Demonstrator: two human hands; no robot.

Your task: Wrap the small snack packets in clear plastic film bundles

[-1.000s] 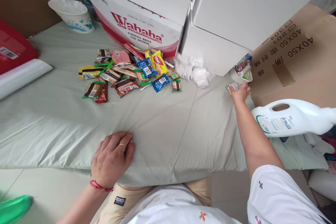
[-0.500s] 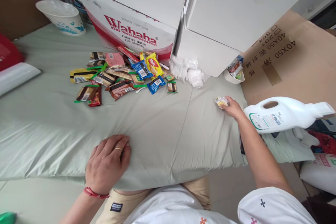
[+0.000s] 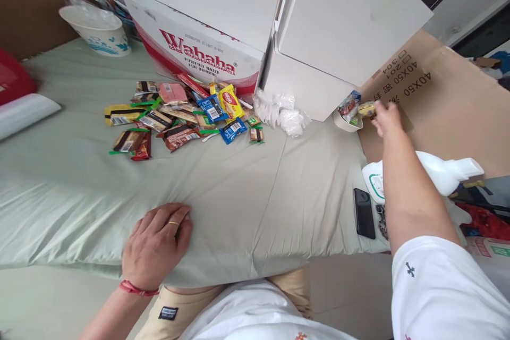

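Note:
My right hand (image 3: 386, 118) reaches to the far right and pinches a small yellow snack packet (image 3: 366, 109). The packet is at the rim of a small white tub (image 3: 345, 125) that holds several wrapped snacks (image 3: 350, 105); whether it touches them I cannot tell. My left hand (image 3: 157, 241) lies palm down on the green-grey cloth (image 3: 223, 196) at the near edge, fingers laid on the cloth, holding nothing. A pile of wrapped snacks (image 3: 181, 137) lies left of centre, with blue, yellow, brown and pink wrappers.
Behind the pile stand a Wahaha carton (image 3: 199, 53) and white boxes (image 3: 338, 21). Clear plastic packets (image 3: 289, 117) lie by them. At right are a white detergent jug (image 3: 442, 170), partly behind my forearm, a black phone (image 3: 364, 213) and brown cardboard (image 3: 442, 117). A paper bucket (image 3: 105, 37) stands back left.
My right hand has moved away from me and slightly right, carrying the packet from above the cloth to the white tub. The phone has come into sight. My left hand rests as before.

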